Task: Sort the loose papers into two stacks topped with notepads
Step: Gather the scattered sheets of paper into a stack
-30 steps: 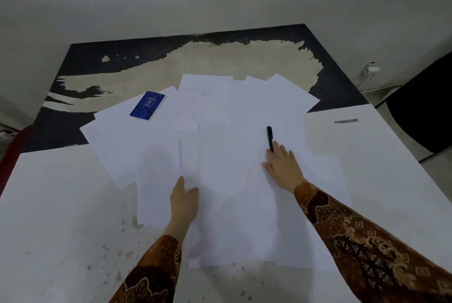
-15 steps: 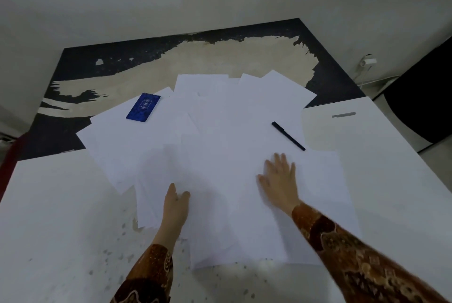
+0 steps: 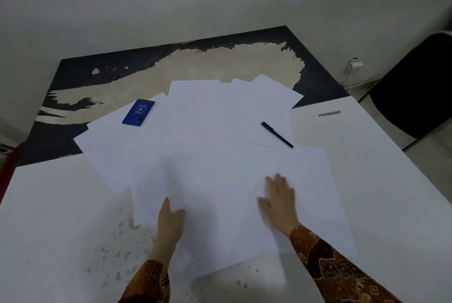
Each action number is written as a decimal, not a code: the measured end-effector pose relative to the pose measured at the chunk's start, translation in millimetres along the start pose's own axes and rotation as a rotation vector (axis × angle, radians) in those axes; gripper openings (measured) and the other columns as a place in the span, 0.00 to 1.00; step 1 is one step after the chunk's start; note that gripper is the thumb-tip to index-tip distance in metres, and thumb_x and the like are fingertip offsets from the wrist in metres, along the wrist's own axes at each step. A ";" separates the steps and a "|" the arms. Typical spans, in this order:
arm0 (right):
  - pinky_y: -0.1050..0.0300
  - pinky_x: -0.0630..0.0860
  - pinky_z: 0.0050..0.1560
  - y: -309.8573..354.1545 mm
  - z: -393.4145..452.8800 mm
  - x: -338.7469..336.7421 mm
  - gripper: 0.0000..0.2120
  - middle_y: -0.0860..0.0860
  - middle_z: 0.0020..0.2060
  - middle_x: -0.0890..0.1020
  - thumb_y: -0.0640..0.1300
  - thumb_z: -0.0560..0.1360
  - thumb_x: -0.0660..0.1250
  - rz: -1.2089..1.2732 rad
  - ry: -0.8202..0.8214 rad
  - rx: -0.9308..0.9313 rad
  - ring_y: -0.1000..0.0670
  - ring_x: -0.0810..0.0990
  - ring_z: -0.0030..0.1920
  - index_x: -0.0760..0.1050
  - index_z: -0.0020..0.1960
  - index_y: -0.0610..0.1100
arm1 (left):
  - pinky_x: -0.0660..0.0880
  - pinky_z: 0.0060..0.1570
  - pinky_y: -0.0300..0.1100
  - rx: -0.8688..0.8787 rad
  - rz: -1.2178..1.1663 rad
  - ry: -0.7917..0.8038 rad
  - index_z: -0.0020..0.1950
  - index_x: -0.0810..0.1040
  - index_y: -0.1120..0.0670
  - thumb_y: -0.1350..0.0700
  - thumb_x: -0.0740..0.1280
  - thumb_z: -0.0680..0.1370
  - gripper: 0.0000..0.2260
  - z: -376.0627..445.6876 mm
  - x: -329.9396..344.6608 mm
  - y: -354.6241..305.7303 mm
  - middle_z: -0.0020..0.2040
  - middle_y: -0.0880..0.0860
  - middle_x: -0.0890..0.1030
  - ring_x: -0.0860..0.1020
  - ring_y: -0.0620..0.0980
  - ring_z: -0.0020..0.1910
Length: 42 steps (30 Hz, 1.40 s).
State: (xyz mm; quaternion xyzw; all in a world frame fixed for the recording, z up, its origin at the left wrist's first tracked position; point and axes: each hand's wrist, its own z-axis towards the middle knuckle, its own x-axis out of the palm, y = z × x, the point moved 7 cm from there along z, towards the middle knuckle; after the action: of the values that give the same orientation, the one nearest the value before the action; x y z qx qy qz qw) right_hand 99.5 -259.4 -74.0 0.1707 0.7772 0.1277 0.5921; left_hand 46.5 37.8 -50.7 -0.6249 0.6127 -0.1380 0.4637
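Note:
Several loose white papers lie fanned and overlapping across the middle of the white table. A small blue notepad rests on the sheets at the far left. My left hand lies on the near sheets, thumb apart from the fingers, holding nothing. My right hand presses flat with fingers spread on the sheets to the right. No second notepad shows.
A black pen lies on the papers at the far right. Beyond the white table sits a dark worn surface. A grey strip lies on the table's right part. A black chair stands at the right.
Both hands have slid toward me across the papers. The pen, touched by my right fingertips a second ago, has turned and now lies apart from the hand.

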 end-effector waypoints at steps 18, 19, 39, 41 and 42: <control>0.35 0.56 0.70 -120.8 -78.1 -41.9 0.59 0.39 0.74 0.58 0.70 0.61 0.70 0.153 -0.286 0.614 0.37 0.54 0.74 0.44 0.78 0.46 | 0.59 0.72 0.50 -0.010 0.004 0.054 0.78 0.51 0.59 0.62 0.60 0.81 0.28 -82.1 50.9 44.1 0.78 0.56 0.56 0.58 0.57 0.75; 0.36 0.59 0.68 -123.7 -78.2 -46.5 0.57 0.40 0.73 0.60 0.68 0.62 0.71 0.131 -0.274 0.600 0.37 0.57 0.73 0.43 0.77 0.46 | 0.58 0.73 0.50 -0.005 0.013 0.055 0.78 0.51 0.59 0.62 0.60 0.81 0.28 -86.5 52.9 45.1 0.78 0.56 0.55 0.57 0.57 0.76; 0.47 0.74 0.50 -224.5 -150.7 -56.9 0.07 0.37 0.43 0.77 0.38 0.76 0.61 0.801 -0.500 0.721 0.39 0.76 0.43 0.72 0.46 0.32 | 0.57 0.73 0.51 -0.063 0.030 0.006 0.78 0.50 0.59 0.61 0.59 0.81 0.28 -145.0 60.4 76.7 0.78 0.57 0.54 0.57 0.57 0.75; 0.51 0.71 0.47 -225.6 -152.7 -55.3 0.08 0.38 0.41 0.75 0.39 0.77 0.61 0.819 -0.480 0.636 0.39 0.75 0.43 0.71 0.46 0.32 | 0.57 0.72 0.49 -0.057 0.009 -0.006 0.77 0.51 0.59 0.62 0.59 0.81 0.27 -147.4 61.7 77.4 0.78 0.57 0.55 0.58 0.57 0.75; 0.53 0.70 0.46 -220.9 -152.1 -54.0 0.09 0.38 0.40 0.75 0.39 0.77 0.61 0.836 -0.442 0.574 0.39 0.75 0.42 0.71 0.46 0.33 | 0.58 0.71 0.49 -0.051 -0.006 -0.013 0.77 0.51 0.60 0.62 0.58 0.81 0.26 -148.1 62.3 75.8 0.77 0.57 0.56 0.58 0.57 0.75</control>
State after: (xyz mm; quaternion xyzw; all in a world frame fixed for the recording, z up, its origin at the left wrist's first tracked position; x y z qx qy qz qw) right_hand -59.3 -482.2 -74.6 0.6419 0.5042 0.0959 0.5698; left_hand -98.4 -64.9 -53.3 -0.6393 0.6113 -0.1196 0.4510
